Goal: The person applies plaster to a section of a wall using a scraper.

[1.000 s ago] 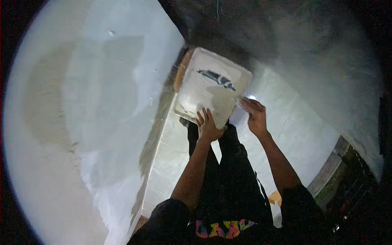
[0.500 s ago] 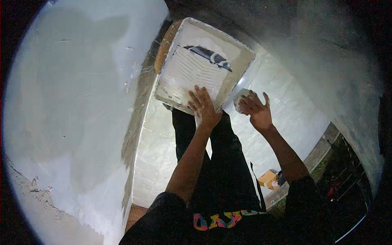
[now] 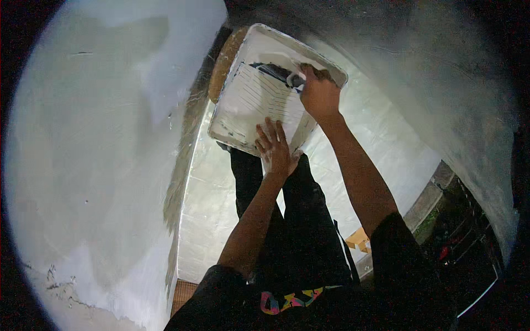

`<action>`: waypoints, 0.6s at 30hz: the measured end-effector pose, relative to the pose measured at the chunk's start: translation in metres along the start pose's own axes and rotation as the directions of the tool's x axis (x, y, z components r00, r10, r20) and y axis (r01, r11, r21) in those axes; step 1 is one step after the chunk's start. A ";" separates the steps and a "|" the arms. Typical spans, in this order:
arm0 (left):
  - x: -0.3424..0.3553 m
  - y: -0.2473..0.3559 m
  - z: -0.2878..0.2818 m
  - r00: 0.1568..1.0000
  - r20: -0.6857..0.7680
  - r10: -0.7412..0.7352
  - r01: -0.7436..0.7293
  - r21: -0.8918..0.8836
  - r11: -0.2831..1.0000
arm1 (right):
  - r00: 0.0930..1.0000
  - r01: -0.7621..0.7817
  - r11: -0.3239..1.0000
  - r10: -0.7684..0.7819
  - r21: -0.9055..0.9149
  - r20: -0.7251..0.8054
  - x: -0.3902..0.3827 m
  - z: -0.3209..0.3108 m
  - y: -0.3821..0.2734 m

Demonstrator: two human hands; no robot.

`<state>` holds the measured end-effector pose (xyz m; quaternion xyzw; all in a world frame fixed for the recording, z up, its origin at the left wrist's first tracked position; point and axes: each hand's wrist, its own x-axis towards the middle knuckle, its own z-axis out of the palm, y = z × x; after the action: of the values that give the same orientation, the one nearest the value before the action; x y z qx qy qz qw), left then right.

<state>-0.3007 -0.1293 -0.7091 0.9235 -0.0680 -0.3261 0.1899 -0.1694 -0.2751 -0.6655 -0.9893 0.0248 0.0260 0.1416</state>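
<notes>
White ridged tray (image 3: 248, 105) is before our legs (image 3: 309, 220), near pale wall (image 3: 105, 138) on left. Our left hand (image 3: 274, 148) rests over near edge of tray, fingers spread and released. Our right hand (image 3: 322, 94) is over far right part, beside dark patch (image 3: 268, 70); fingers curl downward, we cannot tell if they grasp something. Brown rounded thing (image 3: 222, 69) sits beside tray's left edge.

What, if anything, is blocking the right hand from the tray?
Nothing visible blocks it: the right hand is over the far right part of the tray. What's under the hand is hidden.
</notes>
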 end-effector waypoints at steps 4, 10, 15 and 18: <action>-0.002 -0.005 0.003 0.999 -0.017 0.033 -0.032 0.020 0.999 | 0.997 0.072 0.984 -0.077 -0.163 -0.020 -0.003 0.031 -0.003; -0.008 -0.030 0.001 0.995 -0.079 0.062 -0.067 -0.073 0.995 | 0.988 -0.023 0.999 0.026 -0.021 0.151 -0.030 0.027 -0.043; -0.007 -0.029 -0.009 0.981 -0.079 0.178 -0.188 -0.146 0.971 | 0.999 0.030 0.992 -0.035 -0.120 -0.040 0.015 0.039 -0.010; -0.009 -0.041 -0.026 0.968 -0.132 0.215 -0.244 -0.272 0.931 | 0.999 0.046 0.987 -0.043 -0.152 0.025 -0.016 0.050 -0.026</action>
<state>-0.2913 -0.0811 -0.7012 0.8871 -0.1181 -0.2615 0.3615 -0.1864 -0.2359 -0.7051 -0.9972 -0.0010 0.0353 0.0660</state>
